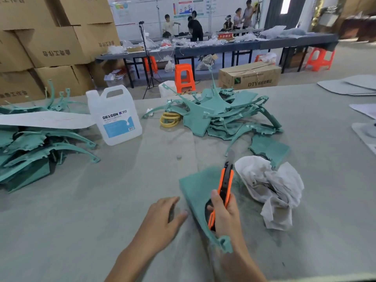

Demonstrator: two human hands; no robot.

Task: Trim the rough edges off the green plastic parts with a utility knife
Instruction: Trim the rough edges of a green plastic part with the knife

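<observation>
Grey tabletop (97, 200): green part (193, 186) between left hand (162, 216), rag (270, 188)

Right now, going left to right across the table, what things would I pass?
Left pile of green plastic parts → DEXCON jug → yellow rings → orange utility knife → white rag → grey sheets.

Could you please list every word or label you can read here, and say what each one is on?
"DEXCON": label on the white jug.
"DTY": lone cardboard box; the rest is blurred.
"不合格区": red sign on the far table.
Stacked cartons and wall posters: print too blurred to read.
</observation>
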